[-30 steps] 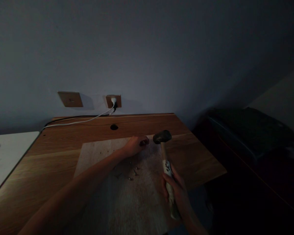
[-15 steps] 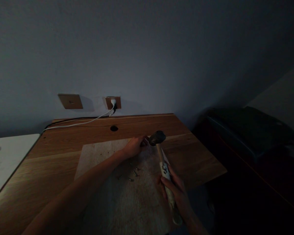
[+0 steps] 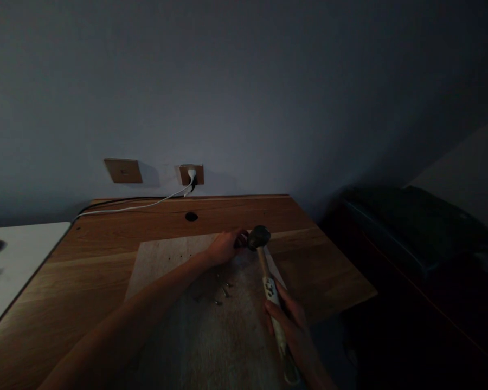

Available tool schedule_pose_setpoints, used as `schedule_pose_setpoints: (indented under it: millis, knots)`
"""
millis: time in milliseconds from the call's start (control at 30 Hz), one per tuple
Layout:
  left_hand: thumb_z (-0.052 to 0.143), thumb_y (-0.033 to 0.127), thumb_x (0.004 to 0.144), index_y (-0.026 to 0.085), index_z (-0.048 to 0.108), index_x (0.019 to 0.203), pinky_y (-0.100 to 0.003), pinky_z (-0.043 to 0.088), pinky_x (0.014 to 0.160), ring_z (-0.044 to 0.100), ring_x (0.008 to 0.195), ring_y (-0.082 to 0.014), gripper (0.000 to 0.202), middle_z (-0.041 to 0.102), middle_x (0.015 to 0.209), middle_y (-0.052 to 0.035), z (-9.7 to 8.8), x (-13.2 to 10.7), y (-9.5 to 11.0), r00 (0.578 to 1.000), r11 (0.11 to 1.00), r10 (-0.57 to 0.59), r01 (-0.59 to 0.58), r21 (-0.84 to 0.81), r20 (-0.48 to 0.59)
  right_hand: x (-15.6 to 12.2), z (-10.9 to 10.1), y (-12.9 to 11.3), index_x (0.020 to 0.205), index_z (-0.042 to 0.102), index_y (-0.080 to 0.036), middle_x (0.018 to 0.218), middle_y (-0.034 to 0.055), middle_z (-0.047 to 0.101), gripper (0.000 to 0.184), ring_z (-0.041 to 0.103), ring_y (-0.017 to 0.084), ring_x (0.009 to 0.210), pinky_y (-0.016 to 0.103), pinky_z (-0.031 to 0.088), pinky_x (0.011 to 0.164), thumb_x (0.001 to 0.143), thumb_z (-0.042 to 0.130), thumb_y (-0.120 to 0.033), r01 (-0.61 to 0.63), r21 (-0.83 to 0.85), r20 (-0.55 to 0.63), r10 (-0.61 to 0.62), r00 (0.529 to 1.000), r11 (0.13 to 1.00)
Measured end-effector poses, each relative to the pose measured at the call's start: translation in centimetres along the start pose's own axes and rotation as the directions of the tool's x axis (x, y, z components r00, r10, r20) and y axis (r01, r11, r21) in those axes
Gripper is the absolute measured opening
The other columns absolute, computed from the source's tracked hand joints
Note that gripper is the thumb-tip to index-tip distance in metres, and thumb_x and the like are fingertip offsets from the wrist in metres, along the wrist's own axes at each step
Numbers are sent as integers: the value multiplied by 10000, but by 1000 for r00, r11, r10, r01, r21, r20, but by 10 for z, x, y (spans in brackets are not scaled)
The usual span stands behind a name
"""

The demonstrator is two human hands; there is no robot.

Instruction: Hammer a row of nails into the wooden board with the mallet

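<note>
My right hand (image 3: 290, 319) is wrapped round the handle of a hammer (image 3: 270, 290), which has a dark rounded head and white wrapping over a wooden shaft. Its head is raised close beside the fingertips of my left hand (image 3: 226, 246). Those left fingers are curled together near the far right corner of a pale wooden board (image 3: 211, 341); whatever they pinch is hidden in the dim light. Several loose screws or nails (image 3: 225, 292) lie on the board, nearer to me than my left hand.
Beneath the board is a wooden desk (image 3: 329, 265) with a round cable hole (image 3: 191, 216). White and black cables (image 3: 146, 206) run along its back to a wall socket (image 3: 191, 174). A white surface (image 3: 20, 254) adjoins at left; a dark cushion-like object (image 3: 418, 227) lies right.
The hammer head has shifted slightly down and left, still beside my left fingers. My left hand stays at about the same spot. The whole view has moved slightly.
</note>
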State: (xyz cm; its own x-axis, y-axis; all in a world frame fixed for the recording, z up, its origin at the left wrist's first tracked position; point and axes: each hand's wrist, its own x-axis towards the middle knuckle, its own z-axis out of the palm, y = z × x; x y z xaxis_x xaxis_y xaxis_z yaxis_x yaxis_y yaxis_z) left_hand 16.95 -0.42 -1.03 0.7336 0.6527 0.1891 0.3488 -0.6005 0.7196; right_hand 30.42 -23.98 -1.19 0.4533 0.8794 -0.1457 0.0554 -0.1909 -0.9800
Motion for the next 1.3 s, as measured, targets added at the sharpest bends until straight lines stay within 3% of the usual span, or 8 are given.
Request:
schedule_pose_setpoints:
  millis: [400, 667, 867, 1033, 1167, 1300]
  knots:
    - [720, 91, 794, 200, 655, 1179, -255, 524, 799, 733, 885, -201, 405, 779, 982, -42, -1, -1, 1, 1000, 1000, 0, 0, -4, 6, -8, -2, 4, 1402, 633, -298, 1541, 35, 526, 598, 356, 338, 1487, 519, 237, 1238, 863, 709, -544, -40, -140, -41, 34, 999, 989]
    - [707, 111, 794, 207, 638, 1224, -277, 540, 851, 741, 943, -215, 446, 784, 1018, -41, -1, 0, 1, 1000, 998, -28, 27, 63, 15, -6, 4, -5, 1457, 580, -219, 1540, 85, 519, 680, 399, 348, 1467, 532, 283, 1225, 876, 643, -567, 46, -218, 31, -41, 999, 975]
    - [705, 76, 773, 219, 641, 1224, -267, 539, 859, 738, 970, -214, 478, 783, 1050, -39, -1, -1, 0, 1000, 998, -19, 18, 56, 9, -7, 5, -4, 1463, 572, -233, 1529, 82, 533, 660, 430, 341, 1451, 526, 325, 1209, 891, 629, -557, 81, -245, 50, -71, 996, 966]
    - [707, 88, 789, 213, 628, 1257, -263, 544, 848, 746, 914, -200, 491, 791, 1014, -34, -1, -1, 0, 1000, 1000, 2, -2, 26, 26, -9, 4, -7, 1417, 625, -234, 1492, 92, 572, 651, 475, 366, 1415, 512, 410, 1158, 863, 654, -575, 74, -246, -13, -80, 997, 966]
    - [678, 45, 772, 230, 631, 1251, -253, 541, 839, 745, 914, -189, 515, 789, 1038, -20, -1, 0, 0, 999, 1000, -16, 15, 16, 29, -10, 4, -10, 1436, 606, -220, 1473, 105, 588, 649, 504, 356, 1394, 486, 448, 1132, 882, 642, -556, 104, -215, 65, -93, 994, 971]
    - [690, 87, 798, 218, 640, 1232, -249, 539, 822, 743, 911, -187, 456, 789, 1014, -23, -1, 0, 0, 999, 1000, 0, 0, -10, 33, -10, 4, -10, 1446, 595, -228, 1508, 87, 554, 709, 453, 370, 1430, 510, 397, 1168, 854, 637, -615, 44, -269, -23, -52, 998, 962]
